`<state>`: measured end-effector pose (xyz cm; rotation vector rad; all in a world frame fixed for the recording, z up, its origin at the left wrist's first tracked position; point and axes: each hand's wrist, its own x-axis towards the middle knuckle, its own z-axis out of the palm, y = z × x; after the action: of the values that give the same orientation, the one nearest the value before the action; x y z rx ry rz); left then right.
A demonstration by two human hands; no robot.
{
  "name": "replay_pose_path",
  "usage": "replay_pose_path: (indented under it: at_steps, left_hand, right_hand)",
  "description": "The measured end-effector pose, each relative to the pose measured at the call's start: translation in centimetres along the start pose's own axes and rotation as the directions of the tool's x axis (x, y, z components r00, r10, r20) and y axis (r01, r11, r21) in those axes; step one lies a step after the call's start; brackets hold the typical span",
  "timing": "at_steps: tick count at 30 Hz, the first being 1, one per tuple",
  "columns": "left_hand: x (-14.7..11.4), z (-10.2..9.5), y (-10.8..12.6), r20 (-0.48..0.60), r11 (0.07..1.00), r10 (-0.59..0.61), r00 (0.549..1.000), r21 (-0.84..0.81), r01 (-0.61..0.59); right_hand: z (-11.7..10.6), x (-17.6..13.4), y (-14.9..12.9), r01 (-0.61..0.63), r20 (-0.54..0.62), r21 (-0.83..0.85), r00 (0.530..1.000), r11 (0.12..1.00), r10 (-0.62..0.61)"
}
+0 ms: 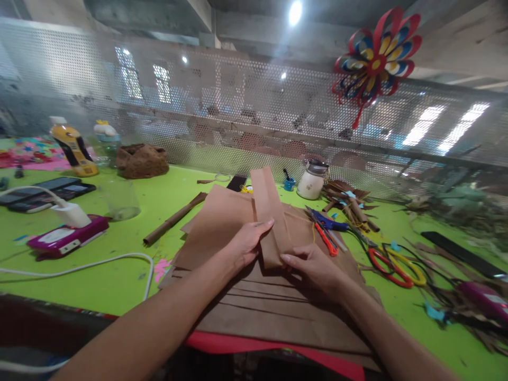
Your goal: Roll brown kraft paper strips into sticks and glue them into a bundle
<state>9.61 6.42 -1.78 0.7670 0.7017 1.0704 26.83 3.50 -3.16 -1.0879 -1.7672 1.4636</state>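
A folded strip of brown kraft paper (270,203) is held up in front of me, tilted away, over a pile of larger brown paper sheets (254,312). My left hand (250,242) grips the strip's left edge, thumb lying on its face. At the lower right corner, my right hand (311,263) pinches the paper between thumb and fingers. The undersides of both hands' fingers are partly hidden behind the strip. A red utility knife (328,241) and a blue-handled glue gun (331,221) lie just right of the strip, on the pile's far right edge.
Right of the pile lie scissors with red and yellow handles (391,269) and brown scraps (353,203). A white jar (313,180) stands behind. On the left are a rolled paper tube (174,218), a clear cup (121,200), a purple power strip (69,237) and a white cable (99,264).
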Motion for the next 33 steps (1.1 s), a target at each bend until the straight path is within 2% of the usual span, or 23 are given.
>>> replay_pose_path:
  at_steps: [7,11,21,27,33]
  left_hand:
    - [0.09,-0.18,-0.05,0.016,1.000,-0.014,1.000,0.014,0.014]
    - [0.07,-0.16,-0.06,0.020,1.000,0.017,1.000,0.014,-0.017]
    - [0.11,0.37,-0.16,-0.079,0.994,0.105,0.991,-0.009,-0.106]
    - [0.03,0.45,-0.17,-0.084,0.991,0.130,0.988,-0.022,-0.133]
    - [0.20,0.38,-0.09,-0.057,0.990,0.131,0.990,-0.035,-0.133]
  right_hand:
    - [0.01,-0.01,0.12,-0.002,-0.005,-0.014,1.000,1.000,0.002]
    - [-0.07,0.08,0.32,0.010,0.001,-0.035,1.000,0.999,-0.010]
    - [-0.18,0.18,0.28,0.035,-0.030,-0.149,0.999,0.988,-0.040]
    - [-0.09,0.15,0.31,0.014,-0.056,-0.132,0.998,0.991,-0.022]
    - [-0.02,-0.18,-0.51,0.074,-0.039,-0.113,0.996,0.991,-0.079]
